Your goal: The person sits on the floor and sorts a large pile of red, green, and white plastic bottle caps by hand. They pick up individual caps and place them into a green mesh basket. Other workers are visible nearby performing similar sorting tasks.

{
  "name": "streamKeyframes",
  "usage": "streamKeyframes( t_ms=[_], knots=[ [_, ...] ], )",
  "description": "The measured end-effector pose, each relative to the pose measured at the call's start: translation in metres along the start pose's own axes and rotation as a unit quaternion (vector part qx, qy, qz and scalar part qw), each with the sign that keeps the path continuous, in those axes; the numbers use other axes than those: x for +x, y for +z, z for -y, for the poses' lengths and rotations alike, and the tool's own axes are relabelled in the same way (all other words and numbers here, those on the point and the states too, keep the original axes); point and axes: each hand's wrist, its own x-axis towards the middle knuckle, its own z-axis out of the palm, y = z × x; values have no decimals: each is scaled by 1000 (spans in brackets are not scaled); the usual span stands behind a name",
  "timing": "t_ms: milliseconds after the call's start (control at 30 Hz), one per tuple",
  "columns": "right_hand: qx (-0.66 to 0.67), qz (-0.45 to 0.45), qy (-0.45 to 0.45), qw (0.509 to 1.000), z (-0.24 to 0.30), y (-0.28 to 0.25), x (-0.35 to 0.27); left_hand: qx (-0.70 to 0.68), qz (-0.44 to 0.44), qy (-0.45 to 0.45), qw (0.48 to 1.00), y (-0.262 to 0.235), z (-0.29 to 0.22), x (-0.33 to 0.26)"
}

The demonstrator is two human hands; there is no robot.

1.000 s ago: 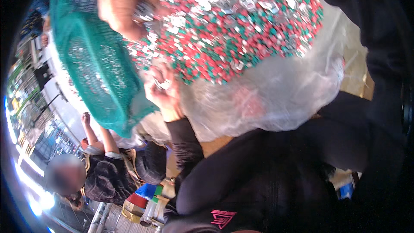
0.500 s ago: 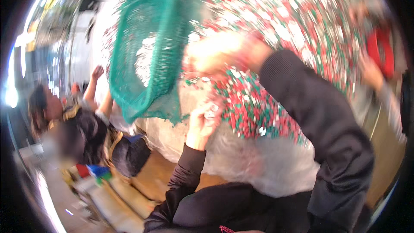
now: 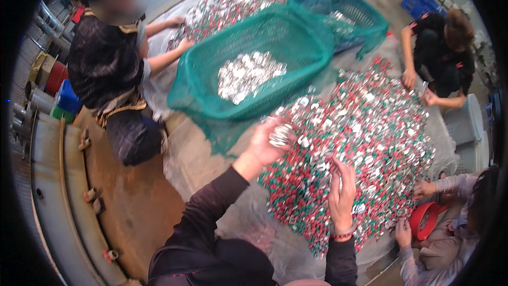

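Note:
A wide pile of small red, green and silvery pieces (image 3: 370,143) lies spread on a plastic sheet. My left hand (image 3: 263,145), palm up at the pile's left edge, is closed around a clump of small silvery metal pieces (image 3: 282,135). Lower and to the right, my right hand (image 3: 343,190) hovers over the pile. Its fingers are stretched out and slightly bent, with nothing visible in them. Beyond my left hand stands a green basket (image 3: 203,74) draped with green netting. A heap of silvery pieces (image 3: 248,74) lies inside it.
A second netted basket (image 3: 365,13) adjoins the first. One co-worker (image 3: 106,63) sits at the left, another (image 3: 450,47) crouches at the far right. A co-worker's hand (image 3: 404,233) at the lower right is by a red bowl (image 3: 427,217). Metal beams (image 3: 58,190) run along the left.
My view has swung, so the basket and pile sit differently. My right hand has drawn back from near the basket to the pile. The left hand still holds silvery pieces.

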Motion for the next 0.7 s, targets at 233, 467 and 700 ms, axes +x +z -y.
streamKeyframes(
  t_ms=[233,467,700],
  knots=[
    [-83,138,78,984,-31,24,-83,689,-255,380,562,62,-146,39],
    [-202,168,70,962,-60,77,-126,831,-4,312,461,-7,16,-22],
    [53,17,286,956,-101,51,-87,806,442,109,379,-109,137,-95]
  ],
)
